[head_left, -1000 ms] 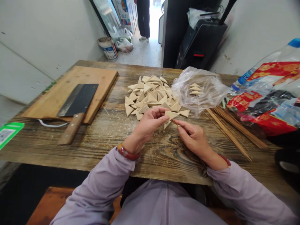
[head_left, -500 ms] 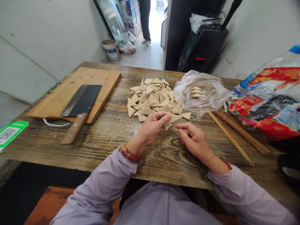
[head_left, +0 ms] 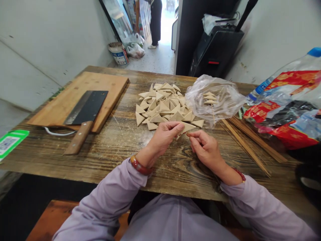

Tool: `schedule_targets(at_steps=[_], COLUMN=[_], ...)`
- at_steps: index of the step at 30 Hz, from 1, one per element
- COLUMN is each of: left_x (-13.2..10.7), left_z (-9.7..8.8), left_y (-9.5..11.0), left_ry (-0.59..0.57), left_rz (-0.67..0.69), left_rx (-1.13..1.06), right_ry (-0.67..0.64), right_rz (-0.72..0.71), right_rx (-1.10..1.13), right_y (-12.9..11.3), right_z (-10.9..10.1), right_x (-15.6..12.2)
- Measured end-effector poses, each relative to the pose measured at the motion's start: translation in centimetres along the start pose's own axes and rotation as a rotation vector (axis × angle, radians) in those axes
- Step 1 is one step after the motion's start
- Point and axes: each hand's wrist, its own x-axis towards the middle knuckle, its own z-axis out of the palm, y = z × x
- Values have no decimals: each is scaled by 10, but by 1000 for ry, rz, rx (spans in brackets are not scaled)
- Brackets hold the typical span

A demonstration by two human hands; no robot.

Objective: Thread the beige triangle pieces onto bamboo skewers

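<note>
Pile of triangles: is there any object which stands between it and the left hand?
Nothing visible does: the left hand, holding one triangle, is just in front of the pile. The plastic bag lies on the pile's right side, outside that path.

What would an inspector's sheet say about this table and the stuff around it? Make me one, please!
Surface: wooden table with dark, streaky grain.
Job's things: pile of tan triangles; skewered triangles in or on the clear bag, can't tell which; bundled sticks at right.
Clutter: cleaver on cutting board, handle past its near edge; red packaging at right.
Grip: left hand pinches a triangle; right hand pinches what looks like a thin stick.
Cables: nothing clearly seen.
Surroundings: bucket, black case, someone's legs beyond the table.
</note>
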Motion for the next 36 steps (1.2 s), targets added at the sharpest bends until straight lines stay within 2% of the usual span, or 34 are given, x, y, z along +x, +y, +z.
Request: schedule_targets(at_steps=[6,14,17,22,31,36], left_x=[0,-1,2,8,5,1], left_z=[2,7,1,-10,-4,5], left_y=[0,0,1,2,-1,-4], left_ry=[-2,-13,36,145,95,27], left_rz=[12,20,9,39,12,-8], left_rx=[21,5,-14,-98,-81,-56], right_ry=[-30,-106,-159,-159,-72,-43], right_rz=[53,181,217,166,123,125], right_rx=[73,288,308,233,160,153], right_y=[-1,-3,-3,2,2,-2], right_z=[1,1,-1,0,2,2], right_x=[1,4,5,3,-3,0])
